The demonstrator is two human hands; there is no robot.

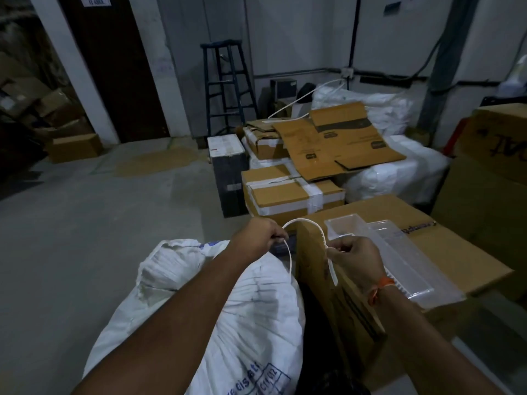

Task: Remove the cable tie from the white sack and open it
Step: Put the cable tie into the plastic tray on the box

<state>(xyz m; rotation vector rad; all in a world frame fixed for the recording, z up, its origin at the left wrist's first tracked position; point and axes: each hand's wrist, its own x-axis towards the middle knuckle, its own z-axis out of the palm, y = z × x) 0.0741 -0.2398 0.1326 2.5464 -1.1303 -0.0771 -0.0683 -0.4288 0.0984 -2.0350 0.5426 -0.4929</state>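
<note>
We have open concrete floor (85,223) to the left of the white sack (228,309), clear as far as the dark door (114,67). To the right we are hemmed in: a large cardboard box (427,252) stands just beside the sack, a clear plastic tray (399,252) lying on top. Ahead, taped cartons (285,195), a black box (228,178) and flattened cardboard (336,143) block the way. The blue stool (225,81) stands against the far wall. Between our left hand (259,235) and right hand (356,260) the cable tie (305,222) arches through free air.
</note>
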